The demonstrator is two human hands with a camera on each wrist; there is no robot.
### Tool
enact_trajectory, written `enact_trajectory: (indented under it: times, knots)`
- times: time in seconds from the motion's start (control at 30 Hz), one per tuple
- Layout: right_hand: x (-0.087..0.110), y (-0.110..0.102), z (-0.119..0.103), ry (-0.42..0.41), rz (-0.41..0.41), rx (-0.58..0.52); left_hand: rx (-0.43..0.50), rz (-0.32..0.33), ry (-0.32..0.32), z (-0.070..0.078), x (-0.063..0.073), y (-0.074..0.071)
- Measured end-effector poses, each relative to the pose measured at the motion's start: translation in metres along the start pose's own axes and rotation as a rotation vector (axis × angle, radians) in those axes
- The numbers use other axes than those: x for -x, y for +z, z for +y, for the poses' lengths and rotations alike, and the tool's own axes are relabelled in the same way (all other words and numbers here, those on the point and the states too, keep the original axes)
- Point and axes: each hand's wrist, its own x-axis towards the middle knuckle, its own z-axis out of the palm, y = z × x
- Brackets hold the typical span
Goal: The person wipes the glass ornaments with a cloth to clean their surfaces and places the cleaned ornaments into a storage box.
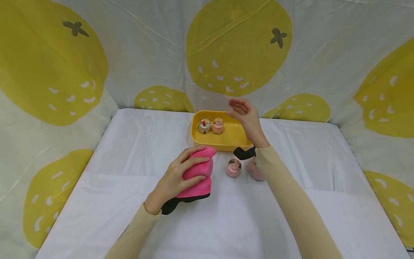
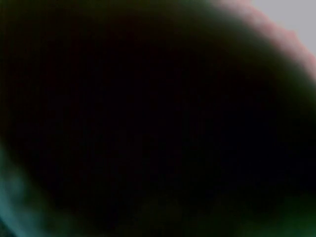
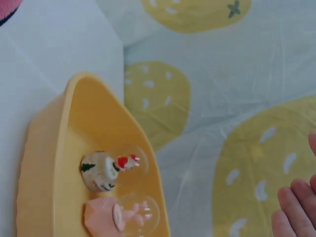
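Note:
My left hand (image 1: 178, 176) grips a folded pink cloth (image 1: 199, 180) with black edging, held over the table in front of the yellow bin (image 1: 210, 143). The left wrist view is almost wholly dark, with a pink strip at its upper right. My right hand (image 1: 247, 117) is raised over the bin's right end, fingers loosely bent and holding nothing. Inside the bin, at its left, stand a snow globe with a white base and red figure (image 3: 98, 172) and a snow globe with a pink base (image 3: 102, 217).
Another pink snow globe (image 1: 233, 168) stands on the white-covered table just in front of the bin. Beside it is a rounded pink object (image 1: 255, 172), partly hidden by my right sleeve and the black wrist camera (image 1: 244, 153). A lemon-print curtain (image 1: 155, 54) hangs behind.

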Motion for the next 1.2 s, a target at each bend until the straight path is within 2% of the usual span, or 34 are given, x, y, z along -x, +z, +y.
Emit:
enact_trajectory:
  times: [0.17,0.3,0.53,0.77,0.97,1.2]
  knots:
    - [0.018,-0.004,-0.01,-0.044,-0.021,-0.062,0.005,-0.004,-0.011,-0.001,0.0,0.0]
    - [0.038,-0.006,-0.013,-0.046,-0.03,-0.079,0.006,-0.003,-0.013,-0.002,0.0,0.001]
    - [0.075,-0.011,-0.01,-0.025,-0.006,-0.06,0.005,-0.001,-0.011,-0.001,0.0,0.001]
    - [0.104,-0.016,-0.006,0.006,0.029,-0.018,0.01,-0.002,-0.019,-0.002,0.0,0.001]
    - [0.125,-0.015,0.006,-0.02,0.043,0.029,0.011,0.0,-0.018,-0.003,0.0,0.002]
    - [0.146,-0.012,0.033,-0.021,0.039,0.04,0.011,0.004,-0.011,-0.002,-0.001,0.002]
